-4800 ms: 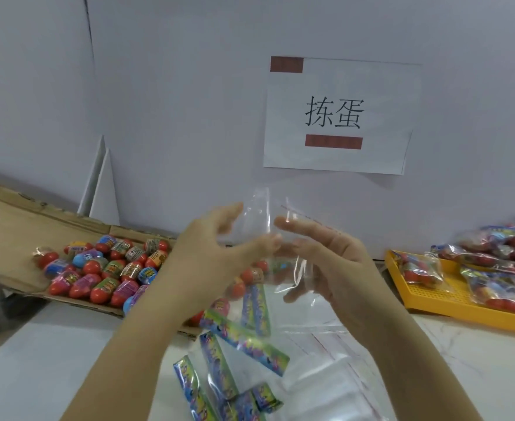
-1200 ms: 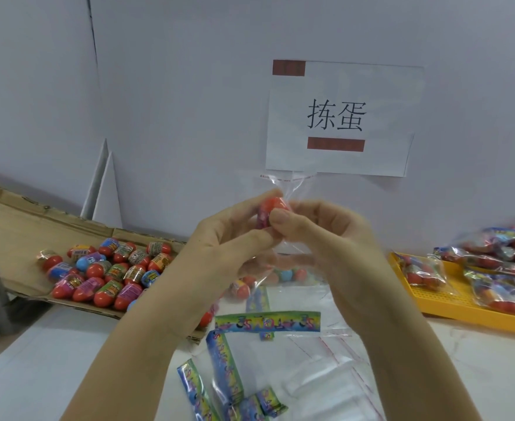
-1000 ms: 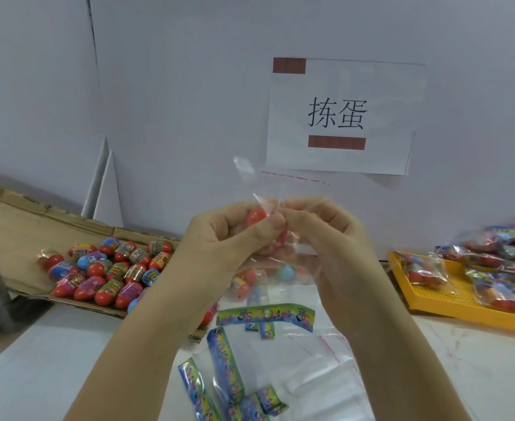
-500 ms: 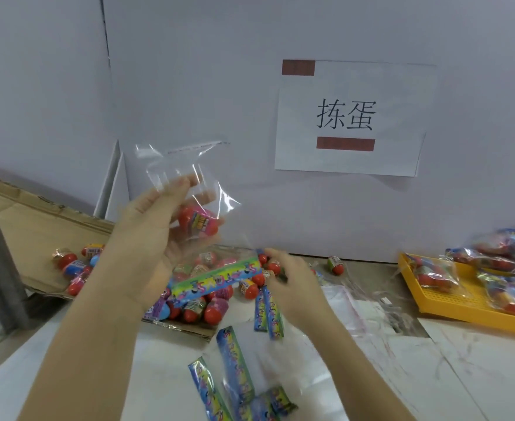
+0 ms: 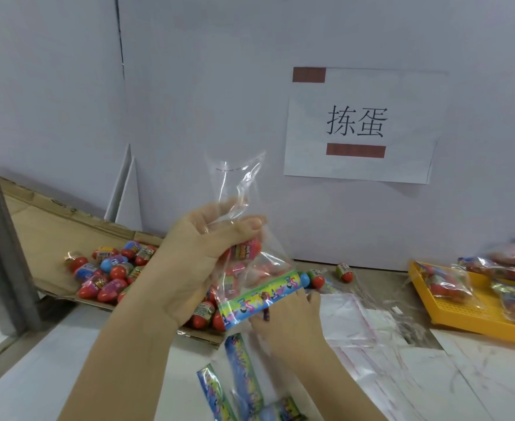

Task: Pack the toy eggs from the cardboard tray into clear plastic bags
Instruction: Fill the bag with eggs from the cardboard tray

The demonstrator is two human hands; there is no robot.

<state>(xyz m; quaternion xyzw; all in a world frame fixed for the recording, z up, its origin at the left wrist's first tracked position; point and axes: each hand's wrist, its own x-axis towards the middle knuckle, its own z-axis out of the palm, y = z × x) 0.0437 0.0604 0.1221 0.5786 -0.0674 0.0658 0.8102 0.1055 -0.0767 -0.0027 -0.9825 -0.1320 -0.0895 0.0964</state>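
Your left hand (image 5: 195, 268) alone now grasps the clear plastic bag (image 5: 244, 205), toy egg (image 5: 245, 247) under its fingers. Your right hand (image 5: 286, 317) has dropped below for another, grip unclear.

My left hand (image 5: 189, 268) holds a bag (image 5: 241, 189) up before the wall (image 5: 189, 86), an egg (image 5: 245, 247) in it. My right hand (image 5: 283, 314) is lower, just right, below the bag. The tray (image 5: 46, 232) of eggs (image 5: 107, 271) lies left, behind my left hand. Right of my right hand lie empty bags (image 5: 356, 323), the crate (image 5: 462, 311) far right, a sign (image 5: 359, 126) on the wall above.
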